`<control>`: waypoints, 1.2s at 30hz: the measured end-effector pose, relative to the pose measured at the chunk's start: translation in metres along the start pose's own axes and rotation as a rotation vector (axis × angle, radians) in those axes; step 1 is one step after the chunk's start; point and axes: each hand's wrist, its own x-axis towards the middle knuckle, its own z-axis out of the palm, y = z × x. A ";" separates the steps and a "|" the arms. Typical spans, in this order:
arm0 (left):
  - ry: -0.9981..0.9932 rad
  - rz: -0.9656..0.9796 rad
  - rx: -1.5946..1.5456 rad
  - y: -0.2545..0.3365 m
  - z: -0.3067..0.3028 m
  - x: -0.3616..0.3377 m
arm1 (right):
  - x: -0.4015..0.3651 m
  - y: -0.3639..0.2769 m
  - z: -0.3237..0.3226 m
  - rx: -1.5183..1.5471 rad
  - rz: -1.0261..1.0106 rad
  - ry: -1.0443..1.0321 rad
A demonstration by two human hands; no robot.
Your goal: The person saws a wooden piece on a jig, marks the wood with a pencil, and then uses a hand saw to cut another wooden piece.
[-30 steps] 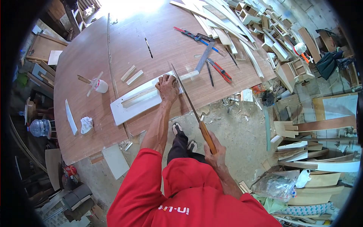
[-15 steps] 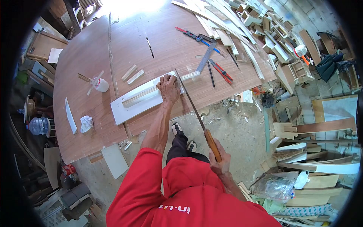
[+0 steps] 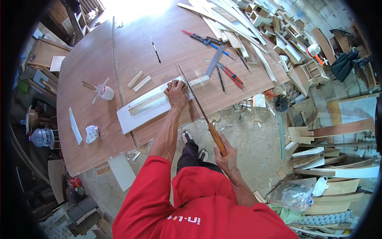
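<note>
My left hand (image 3: 177,94) presses down with curled fingers on a narrow wooden strip (image 3: 148,104), holding it against a white board (image 3: 137,120) near the table's front edge. The strip's right end sticks out past the board. In my right hand (image 3: 226,156) is a handsaw (image 3: 217,139), gripped by its wooden handle. Its long blade slants up and left, crossing the strip just right of my left hand. Whether the teeth have cut into the wood cannot be made out. Two short wooden pieces (image 3: 142,83) lie behind the board.
On the brown table (image 3: 91,147) are a white cup (image 3: 106,93), crumpled white paper (image 3: 92,133), a metal square (image 3: 215,60), a red utility knife (image 3: 232,75) and a dark pencil-like stick (image 3: 221,79). Long wood strips (image 3: 223,22) pile up at the back right. Wood offcuts (image 3: 334,173) crowd the right side.
My right hand and the saw have slid forward and slightly left, so the blade tip reaches farther beyond the strip. My left hand keeps its place on the strip.
</note>
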 end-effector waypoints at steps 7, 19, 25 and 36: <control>0.011 -0.015 -0.021 0.000 0.003 0.001 | -0.030 0.015 -0.013 0.018 -0.156 0.104; 0.053 0.009 -0.032 0.000 0.007 0.000 | -0.028 0.002 -0.018 -0.022 -0.017 0.034; 0.000 -0.024 -0.016 0.003 0.000 0.000 | -0.016 0.009 -0.009 0.004 -0.055 0.009; -0.005 -0.017 -0.012 0.003 0.000 0.002 | -0.001 0.012 -0.001 -0.001 -0.087 0.037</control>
